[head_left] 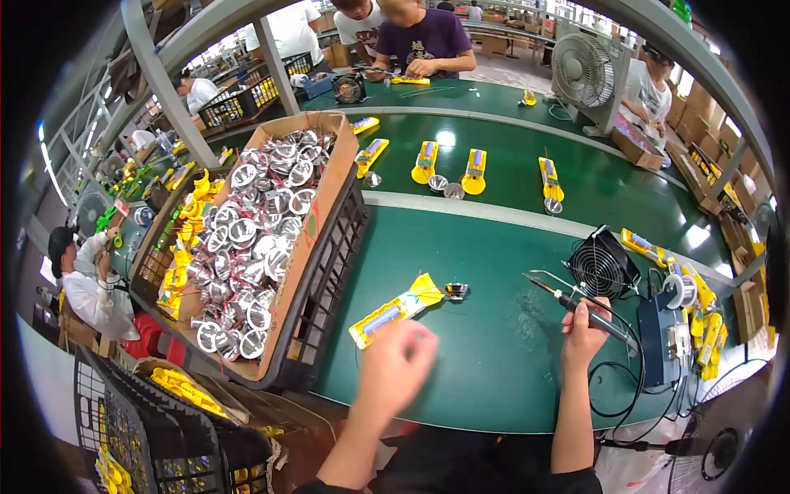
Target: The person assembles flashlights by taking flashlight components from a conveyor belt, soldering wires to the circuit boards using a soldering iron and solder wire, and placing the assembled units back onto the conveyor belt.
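My left hand (398, 362) is loosely curled just in front of a yellow flashlight housing (423, 291). The fingers bend inward; anything between them is hidden. The housing lies slanted on the green bench, with a blue cylindrical battery (381, 319) inside. By its wide end rests a small silver reflector part (457, 291), apparently wired to it. My right hand (583, 329) is wrapped round a soldering iron (614, 330), whose tip points left and up above the bench, away from the housing. A thin metal tube runs alongside the iron.
A carton of silver reflector cups (247, 239) stands in a black crate (317, 305) at left. A small black fan (605, 262), a blue soldering station (656, 337) and a solder reel (680, 291) stand at right. Beyond a rail, a green belt (502, 156) carries several yellow housings. People work opposite.
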Demonstrator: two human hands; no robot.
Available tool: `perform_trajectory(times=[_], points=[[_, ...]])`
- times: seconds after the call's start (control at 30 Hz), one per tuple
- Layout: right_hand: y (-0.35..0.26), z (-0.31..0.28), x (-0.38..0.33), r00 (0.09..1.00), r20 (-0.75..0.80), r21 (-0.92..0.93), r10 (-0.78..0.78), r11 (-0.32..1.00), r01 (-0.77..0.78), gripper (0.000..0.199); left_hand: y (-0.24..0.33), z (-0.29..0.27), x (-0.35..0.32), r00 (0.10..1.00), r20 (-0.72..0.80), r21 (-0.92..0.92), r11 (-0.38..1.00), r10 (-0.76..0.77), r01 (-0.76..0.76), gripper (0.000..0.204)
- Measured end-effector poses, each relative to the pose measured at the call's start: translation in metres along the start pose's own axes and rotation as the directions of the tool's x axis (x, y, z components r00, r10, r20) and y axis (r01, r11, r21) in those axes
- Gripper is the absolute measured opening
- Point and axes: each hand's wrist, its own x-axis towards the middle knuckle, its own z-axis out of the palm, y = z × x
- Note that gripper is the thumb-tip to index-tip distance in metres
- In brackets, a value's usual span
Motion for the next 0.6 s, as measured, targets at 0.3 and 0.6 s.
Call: perform_trajectory(times=[0.3,0.6], points=[[-0.006,0.005,-0.009,1.000,0.005,0.095,-0.015,0.995,0.014,0.011,-0.069,-0.008,0.053,1.000,0.025,-0.261,0.965,-0.004,0.011,0.020],[-0.024,0.058,-0.009,0.951,0.304,-0.001,0.047,0.999,-0.049,0.030,-0.076,0.003,0.054,0.994,-0.078,-0.313,0.949,-0.079,0.051,0.014]])
